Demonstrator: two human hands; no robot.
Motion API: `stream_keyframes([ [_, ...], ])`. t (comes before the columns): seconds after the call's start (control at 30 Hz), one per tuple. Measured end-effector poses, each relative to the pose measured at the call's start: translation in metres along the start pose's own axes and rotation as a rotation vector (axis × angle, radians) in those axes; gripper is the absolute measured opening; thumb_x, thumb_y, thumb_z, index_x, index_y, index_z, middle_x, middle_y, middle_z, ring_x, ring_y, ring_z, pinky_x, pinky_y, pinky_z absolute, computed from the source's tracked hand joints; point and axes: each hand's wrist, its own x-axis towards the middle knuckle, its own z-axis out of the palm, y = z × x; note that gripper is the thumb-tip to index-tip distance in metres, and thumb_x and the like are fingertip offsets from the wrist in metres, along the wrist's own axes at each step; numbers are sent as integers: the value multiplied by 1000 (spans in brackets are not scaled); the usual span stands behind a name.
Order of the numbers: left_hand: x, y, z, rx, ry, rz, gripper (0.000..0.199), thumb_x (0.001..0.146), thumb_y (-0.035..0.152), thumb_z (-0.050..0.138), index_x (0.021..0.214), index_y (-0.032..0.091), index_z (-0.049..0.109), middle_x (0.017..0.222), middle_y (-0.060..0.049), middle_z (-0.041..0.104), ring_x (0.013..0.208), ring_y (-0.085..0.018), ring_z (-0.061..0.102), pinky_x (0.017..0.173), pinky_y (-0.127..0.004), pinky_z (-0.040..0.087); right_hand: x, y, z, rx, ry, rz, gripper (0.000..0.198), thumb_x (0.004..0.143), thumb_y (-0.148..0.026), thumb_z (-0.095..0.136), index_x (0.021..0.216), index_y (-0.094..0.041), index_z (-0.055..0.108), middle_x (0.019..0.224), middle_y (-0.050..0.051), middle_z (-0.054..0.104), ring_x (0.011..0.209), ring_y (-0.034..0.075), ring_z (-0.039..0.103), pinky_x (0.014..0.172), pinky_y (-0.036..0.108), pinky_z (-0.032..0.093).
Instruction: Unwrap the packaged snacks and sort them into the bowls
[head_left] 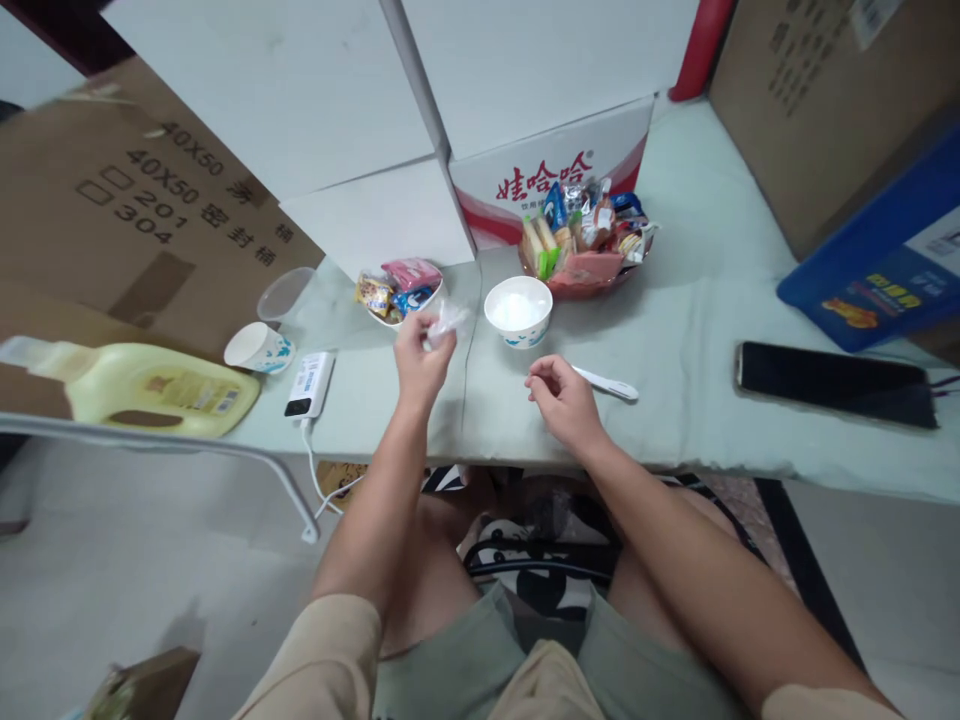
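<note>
My left hand (422,362) is raised over the table's near side, its fingers closed on a crumpled clear plastic wrapper (450,318). Behind it stands a small bowl of wrapped snacks (411,285), partly covered by the hand. To the right is a white paper bowl (525,335) with a blue pattern, something whitish inside. My right hand (566,402) hovers in front of that bowl with fingers curled and tips together; whatever they may pinch is too small to make out. A white plastic utensil (611,385) lies beside it, one end hidden behind the hand.
A reddish basket of packaged snacks (585,280) stands at the back. A black phone (832,385) and a blue box (885,260) are on the right. Leftward are a power bank (310,384) with cable, a tipped paper cup (274,350), a clear lid (286,293) and a yellow bottle (165,388).
</note>
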Motion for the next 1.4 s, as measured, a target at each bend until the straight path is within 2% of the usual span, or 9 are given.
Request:
stream_keyframes([
  [0.17, 52, 53, 57, 526, -258, 372, 18, 64, 10, 61, 77, 21, 57, 85, -5, 62, 90, -22, 58, 83, -33, 42, 7, 0, -4, 2, -5, -1, 16, 76, -37, 52, 84, -23, 56, 75, 0, 65, 61, 14, 58, 62, 29, 45],
  [0.33, 77, 64, 86, 702, -847, 101, 12, 58, 13, 65, 68, 18, 61, 71, -4, 64, 83, -24, 64, 79, -33, 46, 11, -1, -10, 14, -3, 32, 16, 75, -37, 51, 82, -23, 57, 72, -1, 64, 59, 14, 56, 61, 28, 43],
  [0.47, 89, 67, 82, 514, -1040, -129, 14, 60, 15, 60, 73, 16, 66, 71, -4, 65, 71, -19, 63, 70, -30, 50, 13, -4, -13, 31, -18, 31, 16, 75, -36, 50, 81, -24, 57, 74, -1, 66, 59, 14, 58, 61, 28, 43],
  [0.73, 92, 53, 113, 1184, -994, 320, 33, 70, 16, 60, 98, 16, 77, 102, -10, 75, 88, -21, 65, 77, -26, 47, 10, -8, -7, 27, -61, 33, 16, 74, -37, 50, 79, -23, 57, 70, 0, 66, 57, 15, 57, 59, 29, 42],
  [1.0, 87, 64, 124, 1165, -1068, 177, 29, 64, 8, 64, 89, 9, 80, 95, -15, 77, 97, -26, 66, 93, -31, 48, 16, -9, -1, 1, -75, 52, 15, 75, -36, 51, 79, -23, 57, 65, -2, 61, 57, 15, 55, 59, 29, 41],
  [1.17, 106, 81, 72, 712, -1115, -2, 31, 66, 16, 69, 95, 22, 79, 96, -3, 77, 92, -21, 69, 83, -28, 52, 11, -8, 4, 0, -106, 61, 13, 76, -36, 54, 79, -24, 56, 66, -2, 60, 56, 15, 54, 58, 29, 41],
  [1.27, 136, 58, 20, 367, -651, 80, 36, 75, 26, 64, 110, 22, 74, 109, -5, 74, 108, -22, 66, 93, -33, 50, 8, -8, 7, -22, -112, 57, 13, 76, -36, 54, 79, -24, 56, 65, -2, 60, 55, 15, 53, 57, 28, 40],
  [1.33, 158, 28, -13, 515, -255, 84, 52, 70, 28, 69, 121, 18, 67, 124, -10, 68, 119, -25, 61, 103, -36, 46, 8, -8, 8, -31, -106, 56, 12, 76, -36, 53, 79, -24, 56, 66, -1, 61, 55, 15, 53, 56, 28, 40],
  [1.4, 176, -6, -37, 736, -229, -35, 77, 56, 30, 79, 130, 14, 62, 136, -15, 62, 129, -31, 54, 110, -40, 39, 9, -8, 8, -44, -106, 54, 12, 76, -35, 53, 79, -24, 56, 66, -1, 62, 54, 14, 53, 56, 28, 40],
])
